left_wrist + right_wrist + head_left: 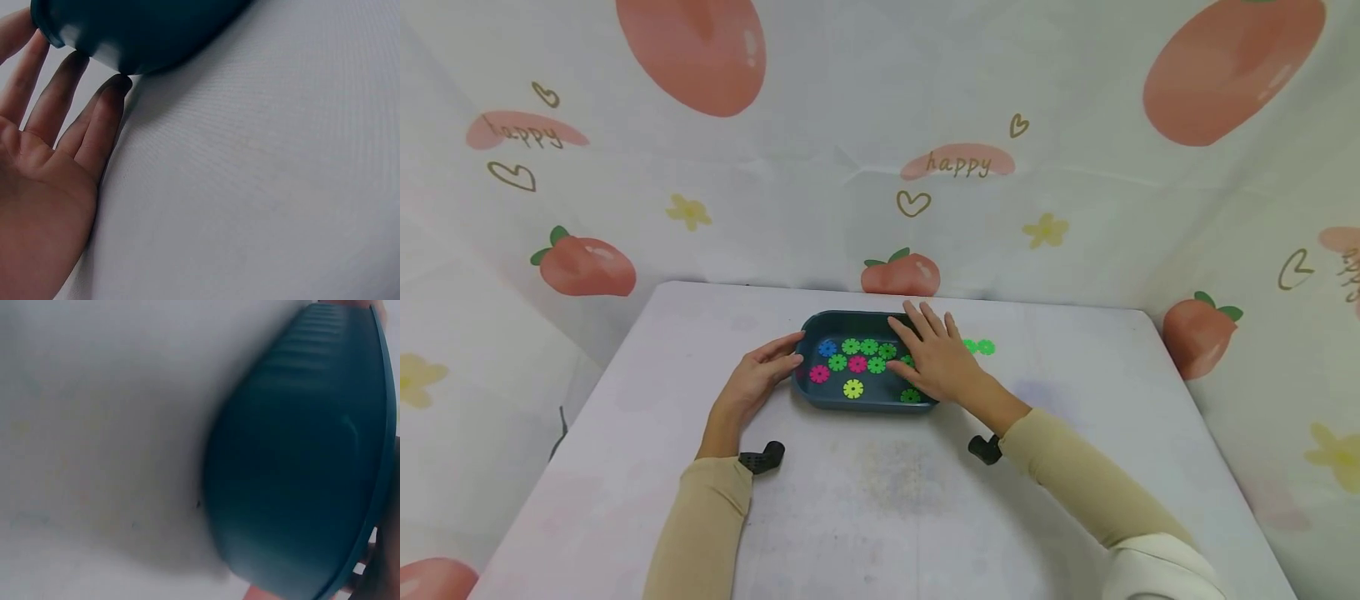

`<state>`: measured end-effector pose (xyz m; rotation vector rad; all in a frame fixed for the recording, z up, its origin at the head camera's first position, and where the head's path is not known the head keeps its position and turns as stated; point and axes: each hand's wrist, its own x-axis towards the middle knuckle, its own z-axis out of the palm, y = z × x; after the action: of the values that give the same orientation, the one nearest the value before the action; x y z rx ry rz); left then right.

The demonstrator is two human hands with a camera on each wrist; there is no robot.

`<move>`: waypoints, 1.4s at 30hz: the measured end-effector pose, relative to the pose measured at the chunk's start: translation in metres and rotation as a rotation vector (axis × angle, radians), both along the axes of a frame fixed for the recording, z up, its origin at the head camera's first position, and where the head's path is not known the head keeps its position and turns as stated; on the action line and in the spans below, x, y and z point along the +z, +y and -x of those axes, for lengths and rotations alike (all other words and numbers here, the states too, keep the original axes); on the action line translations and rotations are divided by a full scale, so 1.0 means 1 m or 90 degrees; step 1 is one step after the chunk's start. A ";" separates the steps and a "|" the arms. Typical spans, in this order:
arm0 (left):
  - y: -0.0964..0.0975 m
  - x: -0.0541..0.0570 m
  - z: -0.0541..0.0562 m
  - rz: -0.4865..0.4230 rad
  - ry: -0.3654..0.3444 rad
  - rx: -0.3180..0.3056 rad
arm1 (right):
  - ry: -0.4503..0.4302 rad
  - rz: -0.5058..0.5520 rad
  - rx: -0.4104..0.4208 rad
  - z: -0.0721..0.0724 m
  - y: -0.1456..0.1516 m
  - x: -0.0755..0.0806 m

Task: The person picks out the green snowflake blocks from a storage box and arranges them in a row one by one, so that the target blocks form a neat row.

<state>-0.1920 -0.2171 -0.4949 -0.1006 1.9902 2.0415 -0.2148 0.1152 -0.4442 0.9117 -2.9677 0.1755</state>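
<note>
Table (625, 400) comes first at the left, its side edge running well apart from everything handled, so there is a broad stretch of tabletop on that side. Next is the left hand (752, 379), wearing a black wrist mount (763, 457). It holds the left end of the tray (865, 407), lightly bent: thumb at the rim, fingertips against the outside wall.

The tray sits upright towards the back of the table, near the back edge; the cloth (820, 100) hangs beyond, so there is little room behind it and much more in front. From left to right inside it I count at least 11 toothed discs: 2 pink (819, 374), 1 blue (827, 348), 1 yellow (853, 388) and 7 green (851, 346). They lie spread apart, with bare floor between some of them. The right hand may cover more.

That right hand (943, 367) reaches over the tray's right end, fingers spread and nearly straight. No disc shows in its grasp; whether it touches the rim, I cannot tell.

Just beyond it, 2 loose discs (987, 347) lie on the table, outside the tray. By my judgement most of the visible discs are in the tray and only those 2 are out; any others under the hand are hidden. Further right, wide tabletop runs to the edge.
</note>
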 end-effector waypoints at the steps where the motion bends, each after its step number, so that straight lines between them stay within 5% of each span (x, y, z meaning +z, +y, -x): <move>1: 0.000 0.000 0.000 0.001 0.000 -0.001 | 0.004 0.001 0.008 0.000 -0.002 -0.001; 13: 0.000 0.000 0.000 0.001 0.003 -0.001 | 0.020 0.010 0.049 -0.004 -0.022 -0.006; 24: 0.000 -0.001 0.000 -0.005 0.005 -0.003 | -0.085 0.099 0.060 -0.001 -0.035 -0.011; 33: 0.000 -0.001 -0.001 -0.003 0.004 -0.003 | -0.199 0.198 0.001 0.000 -0.040 -0.020; 42: 0.001 0.001 -0.001 -0.004 0.011 -0.006 | -0.223 0.208 -0.030 0.008 -0.043 -0.024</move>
<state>-0.1915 -0.2162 -0.4944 -0.0733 1.9896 2.0501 -0.2224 0.0723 -0.4684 0.8416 -3.1167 0.8736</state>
